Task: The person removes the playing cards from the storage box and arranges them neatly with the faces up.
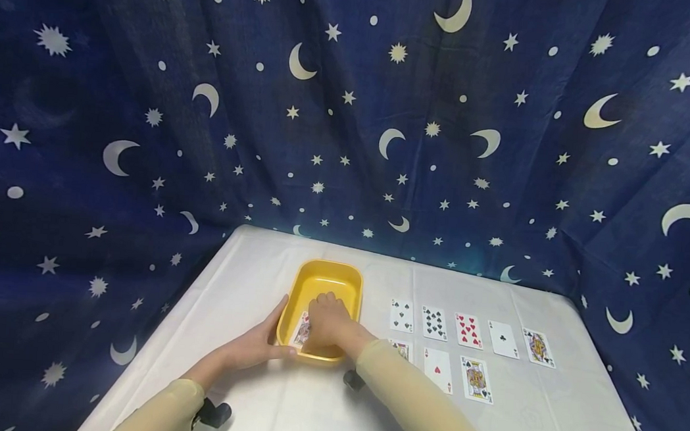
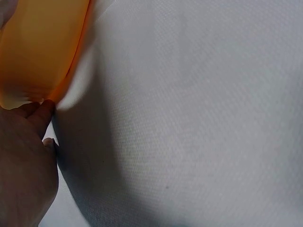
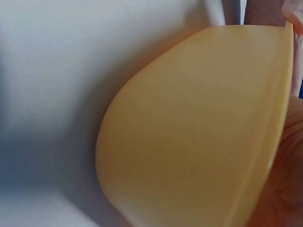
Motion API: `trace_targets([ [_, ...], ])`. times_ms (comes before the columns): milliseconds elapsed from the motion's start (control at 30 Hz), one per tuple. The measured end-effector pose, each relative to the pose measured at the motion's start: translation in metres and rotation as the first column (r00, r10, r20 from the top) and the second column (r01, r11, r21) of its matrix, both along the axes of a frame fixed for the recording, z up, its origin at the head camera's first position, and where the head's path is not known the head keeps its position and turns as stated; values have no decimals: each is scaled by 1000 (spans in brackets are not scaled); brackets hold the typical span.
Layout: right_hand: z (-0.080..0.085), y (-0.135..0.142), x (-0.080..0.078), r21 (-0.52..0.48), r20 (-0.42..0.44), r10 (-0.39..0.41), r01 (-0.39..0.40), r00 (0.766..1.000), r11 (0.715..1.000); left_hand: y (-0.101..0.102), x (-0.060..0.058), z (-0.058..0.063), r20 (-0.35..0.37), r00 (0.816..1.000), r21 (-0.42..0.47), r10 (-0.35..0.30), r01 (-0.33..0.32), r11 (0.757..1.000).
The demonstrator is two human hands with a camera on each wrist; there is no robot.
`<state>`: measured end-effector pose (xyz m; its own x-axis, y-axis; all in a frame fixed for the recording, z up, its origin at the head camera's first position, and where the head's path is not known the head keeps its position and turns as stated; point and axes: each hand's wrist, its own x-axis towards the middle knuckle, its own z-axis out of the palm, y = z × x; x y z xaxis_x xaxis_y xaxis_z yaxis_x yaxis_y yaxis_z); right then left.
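A yellow tray [image 1: 354, 283] stands on the white-covered table, and a face card [image 1: 300, 329] shows inside its near left part. My left hand [image 1: 254, 347] holds the tray's near left corner, thumb along the near side and fingers up the left side. In the left wrist view, that hand [image 2: 26, 156] grips the tray's edge [image 2: 71, 71]. Inside the tray is my right hand [image 1: 329, 321], fingers curled down beside the card and partly covering it. Its fingertips are hidden, so whether they pinch the card does not show. The tray's wall [image 3: 189, 127] fills much of the right wrist view.
Right of the tray, playing cards lie face up in two rows, among them a ten of spades [image 1: 434, 323], an ace of clubs [image 1: 504, 339], an ace of hearts [image 1: 438, 371] and a king [image 1: 476, 380]. My right forearm partly covers the near row. A dark starry curtain [image 1: 349, 143] hangs behind the table.
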<state>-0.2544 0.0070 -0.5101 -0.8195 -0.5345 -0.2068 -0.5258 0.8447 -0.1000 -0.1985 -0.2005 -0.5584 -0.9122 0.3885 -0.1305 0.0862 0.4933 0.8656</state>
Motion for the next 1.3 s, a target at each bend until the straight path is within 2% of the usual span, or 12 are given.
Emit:
trace_targets([
  [200,1,-4,2,-23,6,-10,10,1000,1000,1,-1,-1,-13,1000,1,-2,2,1000],
  [400,1,-5,4,8,-36,76,-76,996,997,0,0,2,-17,1000,2,-18,18,1000],
  [733,1,-5,4,78,-80,152,-146,985,986,1,0,3,2,1000,-9,-13,13,1000],
  [833,5,2,1,68,-95,166,-160,982,985,1,0,3,-6,1000,-13,-13,13,1000],
  [1033,32,37,-7,-55,-104,122,-129,987,990,2,0,3,2,1000,-16,-2,2,1000],
  [1300,61,119,-7,-168,-130,21,-43,991,985,4,2,3,23,999,-38,27,-26,999],
])
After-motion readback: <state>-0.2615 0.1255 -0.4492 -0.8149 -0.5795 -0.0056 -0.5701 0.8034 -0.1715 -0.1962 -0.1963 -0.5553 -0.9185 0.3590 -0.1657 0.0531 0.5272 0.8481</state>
